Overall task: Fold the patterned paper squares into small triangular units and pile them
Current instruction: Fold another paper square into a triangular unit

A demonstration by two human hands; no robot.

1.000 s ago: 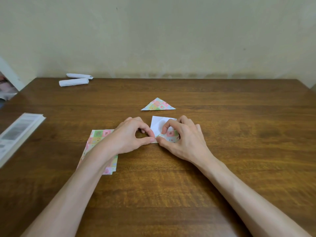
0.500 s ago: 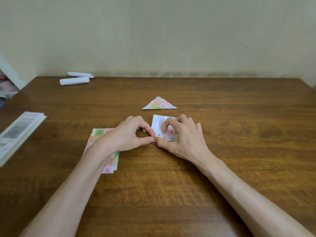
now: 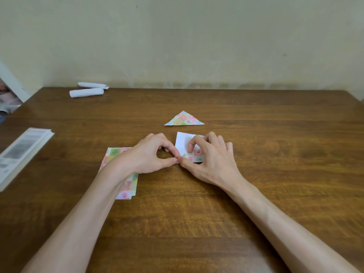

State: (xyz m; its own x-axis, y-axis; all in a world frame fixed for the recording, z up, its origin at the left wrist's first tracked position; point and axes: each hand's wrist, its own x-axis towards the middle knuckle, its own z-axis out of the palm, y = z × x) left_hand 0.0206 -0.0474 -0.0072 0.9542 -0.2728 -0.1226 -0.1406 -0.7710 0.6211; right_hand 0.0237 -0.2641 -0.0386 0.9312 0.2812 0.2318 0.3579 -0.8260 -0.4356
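Note:
A paper square (image 3: 183, 143) lies white side up at the table's middle, its near edge turned over so the pastel pattern shows. My right hand (image 3: 209, 156) pinches that turned-up flap between thumb and forefinger. My left hand (image 3: 149, 154) pinches the paper's near left corner, thumb tip against my right thumb. One folded patterned triangle (image 3: 184, 119) lies just beyond the square. A small stack of unfolded patterned squares (image 3: 126, 174) sits under my left wrist, partly hidden.
The wooden table (image 3: 275, 154) reaches the wall behind. Two rolled white papers (image 3: 86, 91) lie at the back left. A white book or booklet (image 3: 21, 152) hangs over the left edge. Some printed material (image 3: 7, 97) leans beyond the left corner.
Both hands keep their pinch on the paper at the same spot. The patterned flap looks pressed a little flatter. The view has shifted slightly.

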